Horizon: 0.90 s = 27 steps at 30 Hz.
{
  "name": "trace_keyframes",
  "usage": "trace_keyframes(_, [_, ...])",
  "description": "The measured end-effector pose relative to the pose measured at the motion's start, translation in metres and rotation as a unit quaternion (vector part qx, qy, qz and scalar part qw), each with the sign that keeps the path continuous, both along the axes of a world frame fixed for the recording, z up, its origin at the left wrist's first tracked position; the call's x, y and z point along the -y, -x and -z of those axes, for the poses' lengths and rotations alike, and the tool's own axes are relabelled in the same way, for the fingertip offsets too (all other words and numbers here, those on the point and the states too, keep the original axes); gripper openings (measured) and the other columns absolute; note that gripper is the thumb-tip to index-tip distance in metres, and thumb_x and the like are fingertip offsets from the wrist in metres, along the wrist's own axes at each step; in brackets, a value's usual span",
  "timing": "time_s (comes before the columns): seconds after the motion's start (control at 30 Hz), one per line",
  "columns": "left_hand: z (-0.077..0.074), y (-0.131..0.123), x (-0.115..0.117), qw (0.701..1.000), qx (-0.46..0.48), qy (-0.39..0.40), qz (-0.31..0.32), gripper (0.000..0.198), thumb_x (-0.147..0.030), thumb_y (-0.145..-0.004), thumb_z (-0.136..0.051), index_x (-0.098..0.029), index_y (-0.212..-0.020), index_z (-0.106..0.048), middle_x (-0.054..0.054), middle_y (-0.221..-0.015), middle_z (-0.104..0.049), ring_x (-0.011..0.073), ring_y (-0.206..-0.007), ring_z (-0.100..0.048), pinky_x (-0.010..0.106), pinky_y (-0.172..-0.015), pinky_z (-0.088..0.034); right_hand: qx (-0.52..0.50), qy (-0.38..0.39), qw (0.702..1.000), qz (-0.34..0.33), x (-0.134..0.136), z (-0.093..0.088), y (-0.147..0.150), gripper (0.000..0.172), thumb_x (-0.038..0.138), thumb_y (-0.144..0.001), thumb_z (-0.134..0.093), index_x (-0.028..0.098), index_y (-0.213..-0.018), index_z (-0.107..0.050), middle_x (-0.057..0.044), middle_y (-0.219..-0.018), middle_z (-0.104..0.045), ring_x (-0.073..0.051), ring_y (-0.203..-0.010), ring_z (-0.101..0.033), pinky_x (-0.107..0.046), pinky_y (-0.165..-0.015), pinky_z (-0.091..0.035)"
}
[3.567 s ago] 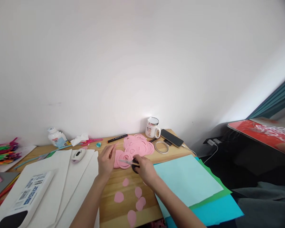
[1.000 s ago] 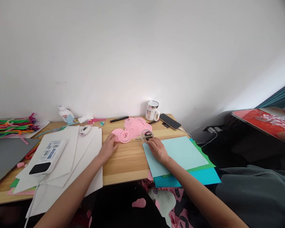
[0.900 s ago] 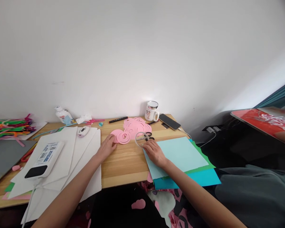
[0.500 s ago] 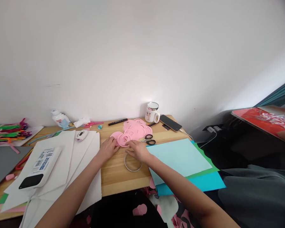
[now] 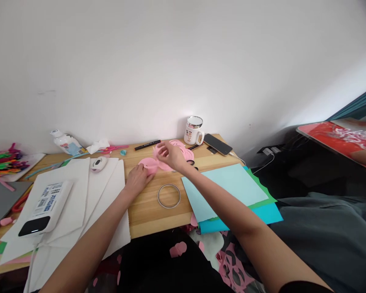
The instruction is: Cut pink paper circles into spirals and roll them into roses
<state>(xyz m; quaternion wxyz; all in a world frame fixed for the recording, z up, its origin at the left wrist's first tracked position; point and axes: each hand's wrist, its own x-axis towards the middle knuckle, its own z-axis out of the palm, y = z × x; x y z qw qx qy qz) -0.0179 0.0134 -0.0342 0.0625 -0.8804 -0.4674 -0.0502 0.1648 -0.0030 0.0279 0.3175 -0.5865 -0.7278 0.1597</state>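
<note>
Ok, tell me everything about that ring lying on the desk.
The ring is a thin, pale greyish hoop. It lies flat on the wooden desk, wood showing through its open middle, between the white sheets and the light blue sheet. Nothing touches it; the left hand and right hand are beyond it, at the pink cut-outs.

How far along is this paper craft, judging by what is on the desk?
Done: a pile of pink cutouts is made, and scraps lie below the desk. In hand: the right hand picks at that pile while the left hand presses a pink disc. Left, seemingly: the blue sheet looks uncut.
</note>
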Motion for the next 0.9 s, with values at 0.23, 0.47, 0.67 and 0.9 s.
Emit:
trace_keyframes(0.23, [-0.001,-0.014,-0.004,1.000,-0.011,0.011,-0.026,0.032,-0.037,-0.084,-0.044,-0.014,-0.101,-0.059,0.015,-0.093,-0.056,0.0303,-0.089,-0.054,0.037,-0.071,-0.041,0.031,-0.127,0.990,-0.047,-0.013,-0.048,-0.020,0.018,0.014,-0.084,-0.050,0.012,-0.102,-0.049,-0.006,-0.096,-0.060,-0.016,-0.077,-0.060,-0.029,-0.070,-0.044])
trace_keyframes(0.47, [0.002,-0.007,-0.006,0.999,0.012,-0.006,-0.043,0.028,-0.031,-0.084,-0.044,-0.017,-0.100,-0.062,0.015,-0.094,-0.053,0.0316,-0.091,-0.050,0.039,-0.072,-0.040,0.031,-0.128,0.969,-0.207,0.107,-0.013,0.007,0.012,0.024,-0.088,-0.048,0.019,-0.093,-0.057,-0.002,-0.095,-0.065,-0.012,-0.078,-0.060,-0.023,-0.073,-0.047])
trace_keyframes(0.67, [0.016,-0.003,0.001,0.996,0.062,-0.047,-0.045,0.030,-0.027,-0.085,-0.041,-0.017,-0.106,-0.060,0.016,-0.108,-0.048,0.0312,-0.101,-0.045,0.042,-0.086,-0.036,-0.039,-0.029,0.947,-0.317,0.239,0.128,0.026,0.016,0.027,-0.089,-0.048,0.018,-0.092,-0.062,-0.002,-0.099,-0.068,-0.016,-0.104,-0.056,-0.028,-0.094,-0.041])
trace_keyframes(0.9, [0.022,-0.003,0.001,0.993,0.089,-0.067,-0.037,0.032,-0.031,-0.085,-0.042,-0.017,-0.107,-0.060,0.015,-0.107,-0.047,0.0310,-0.102,-0.045,0.043,-0.089,-0.036,0.093,0.097,0.985,-0.108,0.259,0.201,-0.051,0.013,0.017,-0.084,-0.052,0.020,-0.089,-0.064,-0.008,-0.092,-0.067,-0.023,-0.088,-0.061,-0.039,-0.080,-0.047])
